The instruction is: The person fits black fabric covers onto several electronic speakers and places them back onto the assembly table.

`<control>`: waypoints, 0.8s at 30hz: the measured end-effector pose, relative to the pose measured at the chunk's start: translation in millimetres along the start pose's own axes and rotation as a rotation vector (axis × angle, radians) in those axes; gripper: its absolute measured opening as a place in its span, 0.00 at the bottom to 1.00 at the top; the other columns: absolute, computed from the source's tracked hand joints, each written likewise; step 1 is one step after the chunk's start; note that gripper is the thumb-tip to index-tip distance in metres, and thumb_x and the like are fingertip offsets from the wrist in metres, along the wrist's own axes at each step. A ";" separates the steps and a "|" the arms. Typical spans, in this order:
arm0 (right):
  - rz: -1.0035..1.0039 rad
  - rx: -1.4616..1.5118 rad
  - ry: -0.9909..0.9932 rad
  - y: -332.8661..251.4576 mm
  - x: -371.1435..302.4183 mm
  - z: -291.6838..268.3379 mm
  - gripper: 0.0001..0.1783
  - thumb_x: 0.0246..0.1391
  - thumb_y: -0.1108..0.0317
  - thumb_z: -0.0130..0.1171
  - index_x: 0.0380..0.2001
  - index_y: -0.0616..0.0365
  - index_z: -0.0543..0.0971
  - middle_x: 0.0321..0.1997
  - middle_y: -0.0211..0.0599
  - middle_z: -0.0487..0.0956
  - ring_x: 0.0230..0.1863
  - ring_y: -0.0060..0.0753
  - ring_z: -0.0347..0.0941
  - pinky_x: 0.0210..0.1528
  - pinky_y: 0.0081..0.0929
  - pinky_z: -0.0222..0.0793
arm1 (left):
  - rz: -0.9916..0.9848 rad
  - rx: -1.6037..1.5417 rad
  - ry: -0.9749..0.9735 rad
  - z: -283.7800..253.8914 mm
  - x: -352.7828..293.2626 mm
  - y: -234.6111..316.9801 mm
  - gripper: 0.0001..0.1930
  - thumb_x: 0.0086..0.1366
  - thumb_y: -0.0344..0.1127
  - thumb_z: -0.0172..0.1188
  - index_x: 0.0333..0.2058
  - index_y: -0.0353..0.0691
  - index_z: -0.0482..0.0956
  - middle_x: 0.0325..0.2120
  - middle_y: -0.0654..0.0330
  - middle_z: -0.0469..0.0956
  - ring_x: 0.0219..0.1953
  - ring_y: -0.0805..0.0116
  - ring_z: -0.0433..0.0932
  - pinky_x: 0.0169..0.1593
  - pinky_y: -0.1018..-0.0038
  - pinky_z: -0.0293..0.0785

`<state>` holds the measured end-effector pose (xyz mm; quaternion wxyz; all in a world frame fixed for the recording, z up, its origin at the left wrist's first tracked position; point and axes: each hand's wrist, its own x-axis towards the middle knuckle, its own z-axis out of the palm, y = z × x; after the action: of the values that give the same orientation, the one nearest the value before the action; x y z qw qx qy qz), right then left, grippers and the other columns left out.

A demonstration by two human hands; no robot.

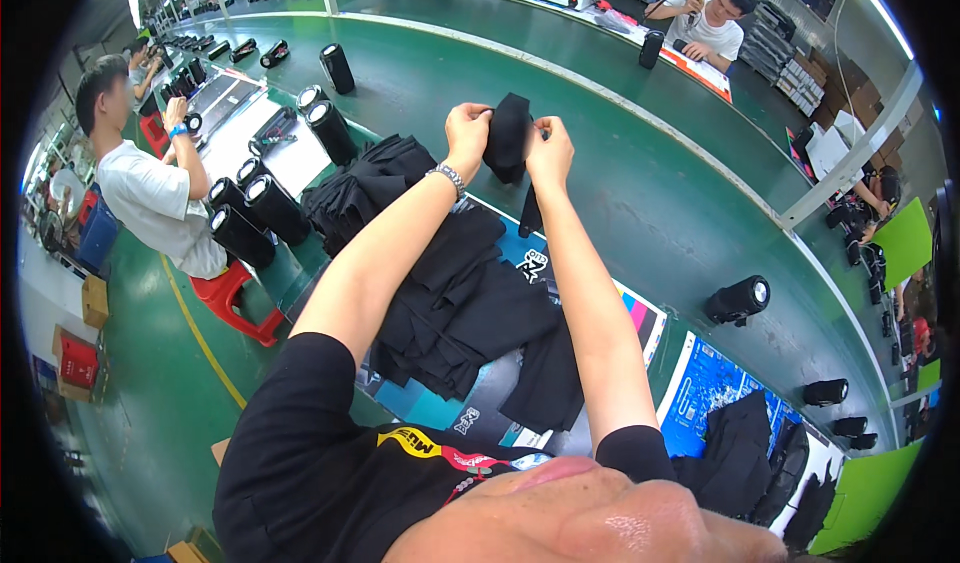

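Note:
My left hand (466, 141) and my right hand (550, 151) are raised over the far side of the workbench. Between them they hold a piece of black cloth (509, 135), which bulges like an opened pouch. Fingers of both hands are closed on its edges, one hand at each side. A narrow black strip (530, 213) shows below, beside my right forearm; whether it belongs to the held piece I cannot tell. Under my arms lies a loose heap of black cloth pieces (455, 303), with a thicker pile of black cloth (370, 183) at its far left.
Black cylindrical speakers (275, 210) stand to the left, beside a seated co-worker (150, 178) on a red stool (235, 303). A long green belt (640, 178) runs beyond the bench, with another speaker (738, 301) on it. More black cloth (735, 453) lies at the right.

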<state>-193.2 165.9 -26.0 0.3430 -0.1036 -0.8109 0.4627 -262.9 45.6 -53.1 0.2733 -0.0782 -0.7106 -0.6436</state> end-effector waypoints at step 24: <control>0.482 0.201 -0.243 112.5 9.9 -92.4 0.08 0.52 0.71 0.50 0.29 0.55 0.79 0.22 0.29 0.75 0.21 0.22 0.72 0.17 0.23 0.52 | -0.948 -0.175 -0.732 61.9 -58.6 10.2 0.14 0.67 0.44 0.53 0.37 0.37 0.75 0.27 0.63 0.75 0.27 0.71 0.76 0.32 0.73 0.76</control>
<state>-157.1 295.4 -82.8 0.1321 -0.2027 -0.7480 0.6180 -226.8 120.6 -74.2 -0.3126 0.0085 -0.6606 -0.6825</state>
